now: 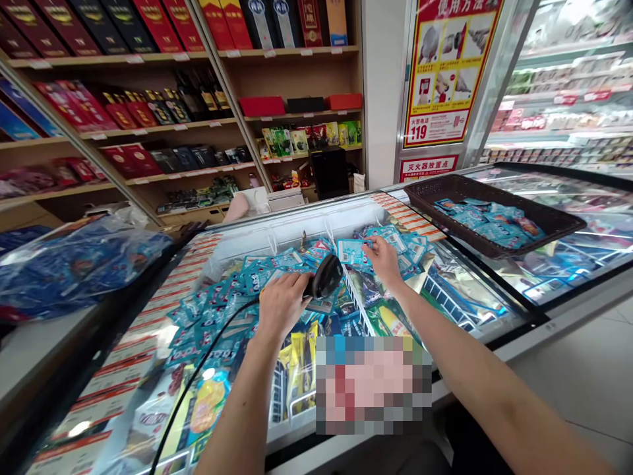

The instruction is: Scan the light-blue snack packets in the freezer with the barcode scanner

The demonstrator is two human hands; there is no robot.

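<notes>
My left hand [281, 305] is wrapped around a black barcode scanner [328, 276], whose head points right towards a light-blue packet [351, 252]. From the scanner a black cable [198, 366] runs down to the front left. My right hand [384, 261] pinches that packet by its right end, with a printed label side facing up. Both hands are above a chest freezer [291, 458]. Many similar blue packets [210, 316] lie in a loose heap left of and behind the scanner, and more lie just right of my right hand.
A dark brown tray [568, 227] of blue packets rests on the freezer's right side. Wire dividers [360, 305] and yellow-wrapped items [298, 356] are below my hands. A blue plastic bag [82, 264] lies at left. Stocked shelves [291, 53] stand behind. A pixelated patch hides the front middle.
</notes>
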